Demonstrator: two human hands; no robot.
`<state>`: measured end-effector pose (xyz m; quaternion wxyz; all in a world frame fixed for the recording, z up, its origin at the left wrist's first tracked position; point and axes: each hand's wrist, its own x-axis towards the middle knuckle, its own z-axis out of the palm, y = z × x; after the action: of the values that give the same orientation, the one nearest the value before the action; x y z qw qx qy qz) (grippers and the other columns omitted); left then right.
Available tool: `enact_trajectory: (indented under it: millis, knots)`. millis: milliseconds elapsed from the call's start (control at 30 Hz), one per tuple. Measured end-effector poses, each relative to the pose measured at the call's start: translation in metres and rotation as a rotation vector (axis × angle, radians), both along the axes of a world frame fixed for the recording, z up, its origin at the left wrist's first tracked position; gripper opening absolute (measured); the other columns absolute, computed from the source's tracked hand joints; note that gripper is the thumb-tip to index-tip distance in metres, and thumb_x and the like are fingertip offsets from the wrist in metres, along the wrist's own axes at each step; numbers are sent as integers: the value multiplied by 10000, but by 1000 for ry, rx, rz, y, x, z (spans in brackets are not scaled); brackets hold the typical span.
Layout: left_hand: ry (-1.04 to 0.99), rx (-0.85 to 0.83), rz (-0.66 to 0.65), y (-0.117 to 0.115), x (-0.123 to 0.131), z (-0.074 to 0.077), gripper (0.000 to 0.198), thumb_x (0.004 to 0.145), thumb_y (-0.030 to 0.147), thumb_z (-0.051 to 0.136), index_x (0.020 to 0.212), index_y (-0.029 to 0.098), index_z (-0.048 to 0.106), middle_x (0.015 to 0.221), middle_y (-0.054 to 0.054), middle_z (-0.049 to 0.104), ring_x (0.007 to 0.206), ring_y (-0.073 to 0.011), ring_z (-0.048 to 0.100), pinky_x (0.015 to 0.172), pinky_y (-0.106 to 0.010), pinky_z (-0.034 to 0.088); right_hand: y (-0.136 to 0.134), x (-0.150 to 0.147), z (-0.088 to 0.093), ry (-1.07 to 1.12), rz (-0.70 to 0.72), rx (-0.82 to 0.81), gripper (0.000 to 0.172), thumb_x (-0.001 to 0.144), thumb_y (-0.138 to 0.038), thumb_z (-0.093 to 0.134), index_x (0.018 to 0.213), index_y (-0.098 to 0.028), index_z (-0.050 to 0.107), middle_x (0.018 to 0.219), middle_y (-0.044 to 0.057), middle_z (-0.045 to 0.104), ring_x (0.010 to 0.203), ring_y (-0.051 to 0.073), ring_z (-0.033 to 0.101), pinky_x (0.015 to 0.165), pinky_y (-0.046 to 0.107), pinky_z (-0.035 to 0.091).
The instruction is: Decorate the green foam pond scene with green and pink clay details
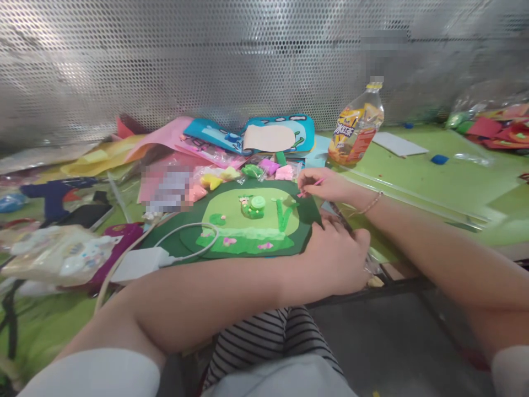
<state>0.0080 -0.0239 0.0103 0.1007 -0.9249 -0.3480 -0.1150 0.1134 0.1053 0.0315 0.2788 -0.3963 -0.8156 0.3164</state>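
A dark green felt board [311,216] with a light green oval and small clay figures [253,206] lies on the table in front of me. My right hand [326,185] is pinched shut on a thin pink tool [311,186] at the board's upper right corner. My left hand [336,253] rests at the board's right edge, fingers curled under; what it holds, if anything, is hidden.
Small bags of coloured clay [256,172] and coloured felt sheets [165,140] lie behind the board. A plastic bottle [357,128] stands at the back right. A white charger and cable [140,263], a phone [85,215] and a packet [61,255] lie left. A perforated metal wall stands behind.
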Motion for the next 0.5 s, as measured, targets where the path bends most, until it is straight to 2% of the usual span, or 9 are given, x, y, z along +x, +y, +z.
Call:
enact_trajectory:
  millis: [133, 300, 500]
  knots:
    - [14, -25, 7, 0, 0, 2, 442, 840, 500, 430, 1019, 97, 456, 1156, -309, 532, 1119, -415, 495, 810, -489, 428, -5, 1, 5, -187, 81, 118, 132, 661, -52, 466, 707, -173, 491, 708, -2, 563, 627, 111, 574, 575, 225, 416]
    - [15, -43, 6, -2, 1, 4, 448, 852, 511, 415, 1018, 96, 459, 1167, -311, 524, 1118, -410, 498, 815, -489, 427, -9, -1, 10, -398, 151, 226, 156, 658, -30, 454, 725, -170, 464, 710, 5, 545, 623, 101, 448, 549, 215, 327]
    - [8, -45, 2, -1, 0, 4, 450, 854, 507, 412, 1018, 90, 460, 1165, -323, 519, 1121, -420, 491, 806, -490, 428, -12, -4, 10, -413, 208, 234, 163, 656, -40, 440, 741, -179, 444, 720, 2, 518, 631, 111, 429, 561, 229, 310]
